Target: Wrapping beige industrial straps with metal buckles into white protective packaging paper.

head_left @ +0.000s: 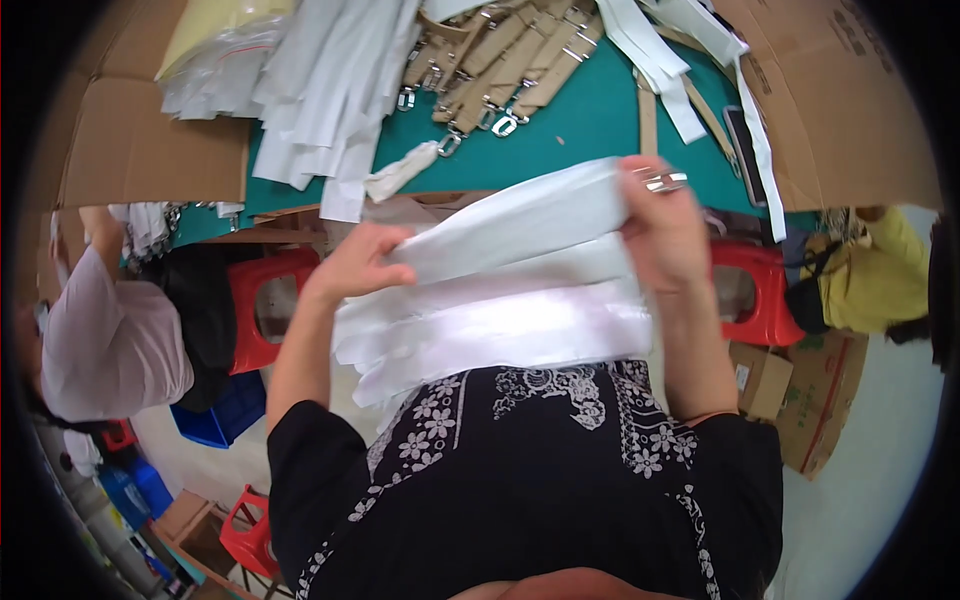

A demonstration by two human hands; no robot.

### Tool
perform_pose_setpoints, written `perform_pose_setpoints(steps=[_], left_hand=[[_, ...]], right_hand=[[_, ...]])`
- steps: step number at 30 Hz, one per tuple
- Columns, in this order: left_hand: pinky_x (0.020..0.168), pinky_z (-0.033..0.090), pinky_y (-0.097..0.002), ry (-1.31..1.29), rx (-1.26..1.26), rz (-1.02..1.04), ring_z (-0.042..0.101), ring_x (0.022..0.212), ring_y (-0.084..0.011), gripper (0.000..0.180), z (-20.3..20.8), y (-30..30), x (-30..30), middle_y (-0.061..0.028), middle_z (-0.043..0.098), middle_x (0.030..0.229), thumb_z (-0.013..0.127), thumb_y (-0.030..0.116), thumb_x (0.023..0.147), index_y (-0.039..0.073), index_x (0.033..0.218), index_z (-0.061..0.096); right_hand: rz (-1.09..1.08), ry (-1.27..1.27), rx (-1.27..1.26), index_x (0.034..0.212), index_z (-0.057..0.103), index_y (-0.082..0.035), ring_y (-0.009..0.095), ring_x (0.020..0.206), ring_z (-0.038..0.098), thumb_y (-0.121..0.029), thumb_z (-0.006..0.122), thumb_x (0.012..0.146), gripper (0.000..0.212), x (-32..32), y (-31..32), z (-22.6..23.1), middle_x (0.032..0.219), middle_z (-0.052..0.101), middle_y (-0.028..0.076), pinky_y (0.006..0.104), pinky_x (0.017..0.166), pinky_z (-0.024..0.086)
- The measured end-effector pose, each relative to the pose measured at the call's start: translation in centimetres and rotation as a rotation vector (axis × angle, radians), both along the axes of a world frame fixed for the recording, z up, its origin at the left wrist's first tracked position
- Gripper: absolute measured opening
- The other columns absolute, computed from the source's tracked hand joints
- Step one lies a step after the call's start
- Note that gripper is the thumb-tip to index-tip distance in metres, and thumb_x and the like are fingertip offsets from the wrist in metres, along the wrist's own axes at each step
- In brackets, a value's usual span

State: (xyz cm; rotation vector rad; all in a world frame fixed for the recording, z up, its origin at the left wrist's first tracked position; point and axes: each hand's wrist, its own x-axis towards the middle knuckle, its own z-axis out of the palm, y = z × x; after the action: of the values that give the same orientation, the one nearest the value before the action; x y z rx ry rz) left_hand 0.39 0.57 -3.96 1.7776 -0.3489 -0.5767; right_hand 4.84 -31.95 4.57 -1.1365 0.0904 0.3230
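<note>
A long white sleeve-like strip [520,225] is stretched between my hands above my lap. My left hand [362,262] pinches its left end, thumb in front and fingertips partly hidden. My right hand [665,225] is closed around the other end. A silver metal buckle [662,180] sticks out at the top of that hand; whether a strap runs inside the strip is hidden. Several more white strips [520,335] lie across my lap, just below the held one.
Tan straps with silver buckles [500,75] lie heaped on the green table [570,150], beside a pile of white strips [325,90]. Cardboard flaps [150,165] flank it. A phone [745,155] lies at right. People sit left [115,330] and right [875,275], near red stools [268,310].
</note>
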Motion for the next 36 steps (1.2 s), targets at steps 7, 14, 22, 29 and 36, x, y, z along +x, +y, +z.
perform_pose_setpoints(steps=[7,14,22,29,36], left_hand=[[0.054,0.042,-0.0261,0.226,0.512,-0.174,0.052,0.055,-0.0095,0.044,5.3,2.7,-3.3,-0.0062,0.059,0.06,0.08,0.038,0.058,0.001,0.076,0.064],[0.061,0.043,-0.031,0.402,0.712,-0.397,0.056,0.065,-0.0192,0.045,2.9,-0.1,-8.1,-0.0114,0.06,0.071,0.068,0.044,0.072,0.003,0.091,0.062],[0.068,0.046,-0.0367,-0.322,0.497,-0.036,0.059,0.078,-0.0273,0.02,-0.1,-8.8,-0.5,-0.0128,0.062,0.087,0.061,0.018,0.078,0.003,0.091,0.061],[0.101,0.027,-0.0465,-0.807,0.52,-0.169,0.037,0.118,-0.0425,0.083,-9.4,-16.1,5.4,-0.025,0.048,0.118,0.069,0.05,0.062,0.003,0.125,0.042],[0.079,0.044,-0.035,-0.043,0.494,-0.238,0.059,0.091,-0.0299,0.05,-8.4,-13.0,4.8,-0.018,0.061,0.098,0.069,0.039,0.069,0.0,0.1,0.06]], right_hand=[[-0.468,0.075,-0.054,0.111,0.051,0.0,0.016,0.099,0.054,-0.017,0.046,0.092,0.026,-5.5,-21.5,-3.0,0.106,0.058,0.007,0.0328,0.092,0.041],[-0.456,0.57,-0.433,0.104,0.054,-0.008,0.014,0.084,0.056,-0.02,0.057,0.086,0.021,-15.5,-30.6,-21.0,0.092,0.058,0.0,0.0334,0.073,0.046],[0.14,-0.296,-1.268,0.104,0.059,-0.002,0.031,0.093,0.057,-0.021,0.054,0.081,0.03,-4.4,-15.0,-13.0,0.102,0.06,0.016,0.0369,0.081,0.045],[0.575,-0.875,-1.32,0.099,0.058,-0.008,0.024,0.095,0.052,-0.026,0.058,0.079,0.027,-6.2,-6.1,-11.8,0.09,0.058,0.007,0.0413,0.093,0.036],[0.496,-0.421,-1.309,0.107,0.051,-0.005,0.033,0.083,0.056,-0.025,0.049,0.086,0.03,-8.1,-6.2,-11.9,0.092,0.057,0.015,0.0394,0.07,0.047]])
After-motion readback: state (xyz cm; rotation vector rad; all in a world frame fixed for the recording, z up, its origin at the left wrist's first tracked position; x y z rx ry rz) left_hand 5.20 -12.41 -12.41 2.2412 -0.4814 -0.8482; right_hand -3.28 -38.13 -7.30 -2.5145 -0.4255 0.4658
